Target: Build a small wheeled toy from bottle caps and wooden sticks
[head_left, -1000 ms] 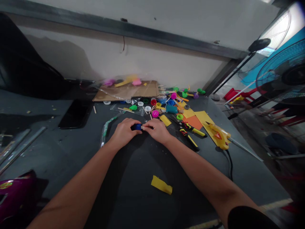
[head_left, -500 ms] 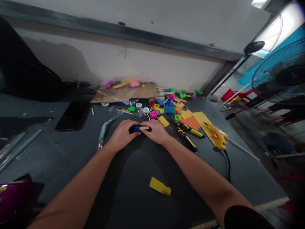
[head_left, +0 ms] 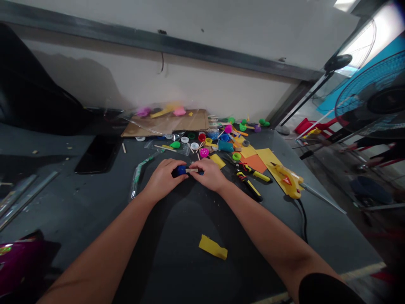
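Blue cap (head_left: 181, 169) in left hand (head_left: 163, 180)

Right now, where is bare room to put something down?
Free: the table around the yellow scrap; left of the left hand, below the phone. Crowded: caps beyond the right hand, up to the cardboard; glue gun on the right.

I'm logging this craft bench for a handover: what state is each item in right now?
Left hand: pinching the small blue round cap.
Right hand: pinching the thin pale wooden stick, laid against the cap.
Yellow plastic glue gun: lying on its side, unheld.
Black flat phone: lying flat, screen dark.
Yellow torn paper scrap: lying loose, apart from both hands.
Blue-caged floor fan: spinning or not, cannot tell.
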`<state>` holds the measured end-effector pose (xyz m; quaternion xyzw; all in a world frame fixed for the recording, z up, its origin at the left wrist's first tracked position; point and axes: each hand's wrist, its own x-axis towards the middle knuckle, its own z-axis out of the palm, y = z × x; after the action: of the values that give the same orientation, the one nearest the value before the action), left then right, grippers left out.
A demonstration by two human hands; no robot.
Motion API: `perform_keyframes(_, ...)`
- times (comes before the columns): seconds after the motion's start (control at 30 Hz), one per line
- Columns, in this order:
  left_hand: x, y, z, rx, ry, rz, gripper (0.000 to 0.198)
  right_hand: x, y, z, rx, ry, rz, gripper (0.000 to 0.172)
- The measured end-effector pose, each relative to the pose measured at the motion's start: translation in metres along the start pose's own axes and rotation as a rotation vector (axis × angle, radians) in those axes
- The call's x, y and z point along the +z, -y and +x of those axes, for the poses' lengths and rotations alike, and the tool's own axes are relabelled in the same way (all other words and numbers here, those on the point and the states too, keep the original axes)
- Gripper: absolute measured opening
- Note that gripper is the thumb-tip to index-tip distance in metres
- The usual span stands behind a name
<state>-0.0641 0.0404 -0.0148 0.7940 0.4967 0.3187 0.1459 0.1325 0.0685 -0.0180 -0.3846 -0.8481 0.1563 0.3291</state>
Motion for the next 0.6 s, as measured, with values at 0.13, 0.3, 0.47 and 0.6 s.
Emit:
perform_keyframes(0.13,-0.0003,-0.002,0.0008,-0.009,0.014,0.012,0.027,0.0,0.0016,0.0007,-0.025,0.003,-0.021,0.007)
perform_keyframes(0.3,-0.0007,-0.004,0.0009,-0.045,0.018,-0.018,0.025,-0.0013,0.0027,0.0017,-0.03,0.021,0.007,0.008)
perform_keyframes(0.47,0.0009,-0.0023,0.0007,-0.075,0.013,-0.051,0.026,0.003,-0.0018,0.0017,-0.039,-0.009,0.026,0.006)
perform_keyframes(0.6,0.0011,-0.0022,0.0014,-0.087,0.014,-0.064,0.026,0.0061,-0.0038,0.0019,-0.072,-0.043,0.046,0.005)
